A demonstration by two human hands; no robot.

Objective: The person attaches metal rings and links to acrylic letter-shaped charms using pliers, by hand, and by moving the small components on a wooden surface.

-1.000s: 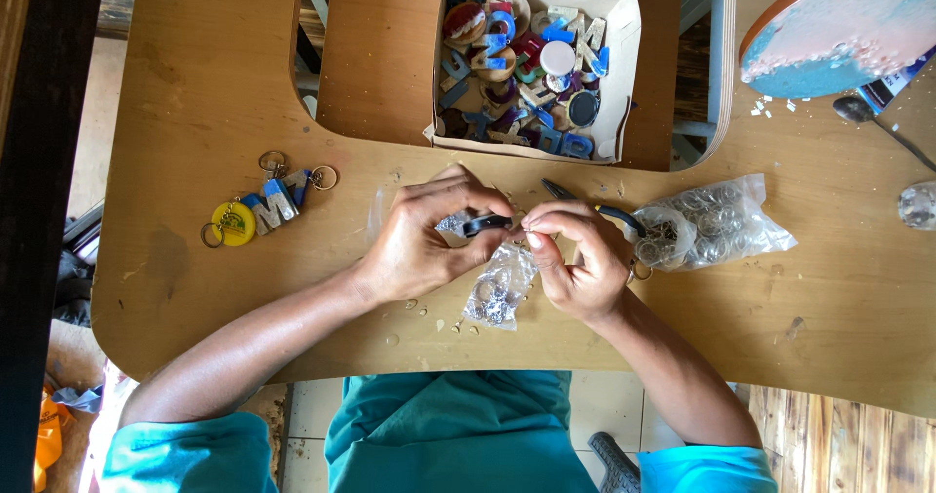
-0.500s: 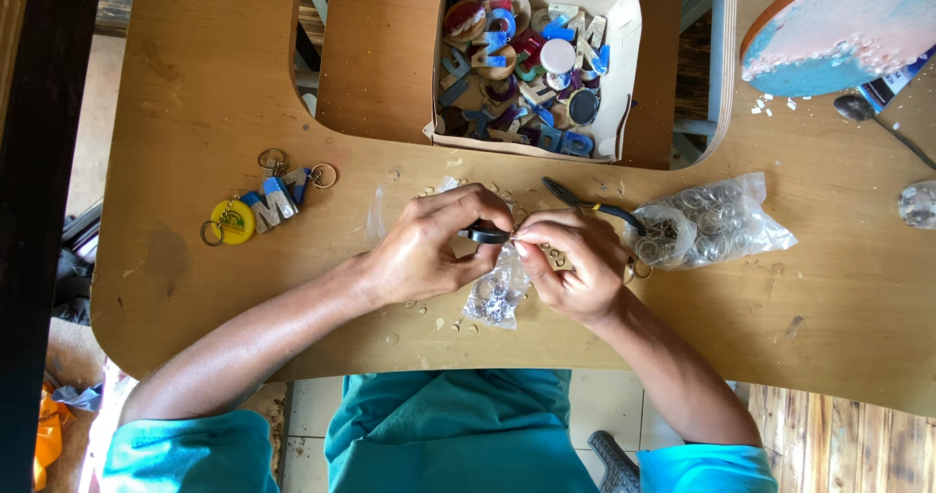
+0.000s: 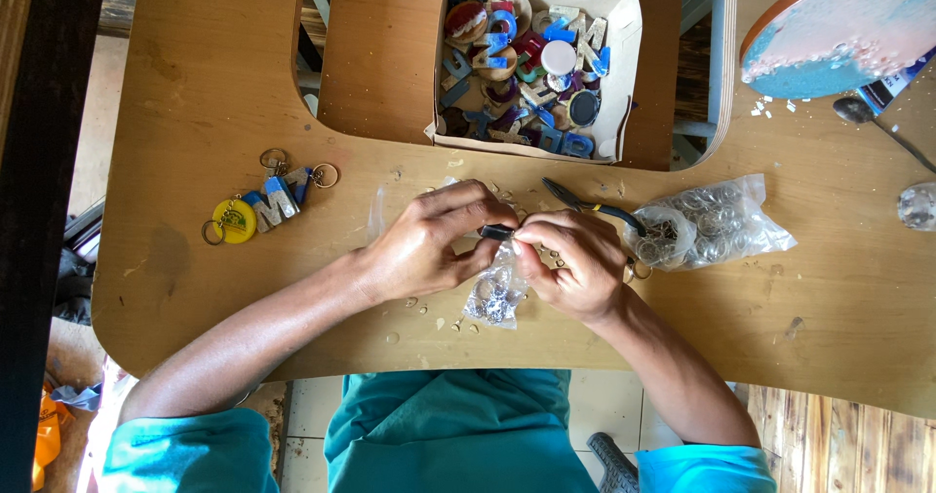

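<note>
Two hands meet over one small dark piece above a little clear bag.

The left hand [image 3: 421,249] and the right hand [image 3: 573,262] have their fingers [image 3: 466,203] pressed together, pinching a small dark piece [image 3: 495,232] from both ends; it sits between the two sets of fingertips. Just below them hangs one small clear bag [image 3: 493,293] holding metal rings. Just right of the fingers lie one pair of dark-handled pliers [image 3: 593,206] and one larger clear bag of key rings [image 3: 710,225], crumpled, on the tabletop [image 3: 838,288]. Well left of the fingers lies a cluster of finished keychains [image 3: 261,204], one a round yellow tag. Beyond the fingers stands one open white cardboard box [image 3: 624,83] of coloured letter pieces and discs, too many to count.
</note>
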